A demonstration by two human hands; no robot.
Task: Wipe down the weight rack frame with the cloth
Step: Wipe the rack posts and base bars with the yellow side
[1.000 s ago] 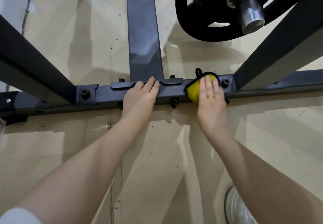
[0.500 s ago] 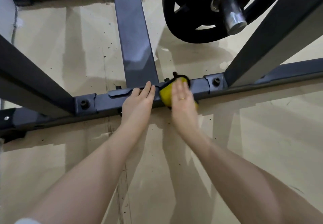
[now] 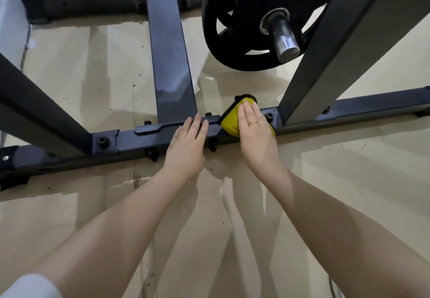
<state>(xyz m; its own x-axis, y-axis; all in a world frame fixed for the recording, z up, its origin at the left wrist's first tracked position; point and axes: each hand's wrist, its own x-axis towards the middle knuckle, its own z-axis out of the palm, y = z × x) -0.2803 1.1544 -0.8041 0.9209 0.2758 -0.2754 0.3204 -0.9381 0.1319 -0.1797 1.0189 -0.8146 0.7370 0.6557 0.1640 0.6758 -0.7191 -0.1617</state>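
Folded yellow cloth with black edging (image 3: 230, 121) is pressed flat on the dark steel base rail of the weight rack frame (image 3: 130, 139), centre-right of frame, under the right hand (image 3: 254, 130), fingers straight and together. Left hand (image 3: 186, 145) is rested on the rail, fingers slightly spread.

Risks, as judged: cloth snagged on a protruding black bolt head (image 3: 213, 145); knuckles knocked there.

Count: one cloth, two hands, one black weight plate (image 3: 235, 30), upper centre.

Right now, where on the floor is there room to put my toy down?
Bare tan floor lies between the slanted left post and the dark centre bar. It is crowded on the low dark crossbar, where the left hand rests and the right hand presses the yellow cloth.
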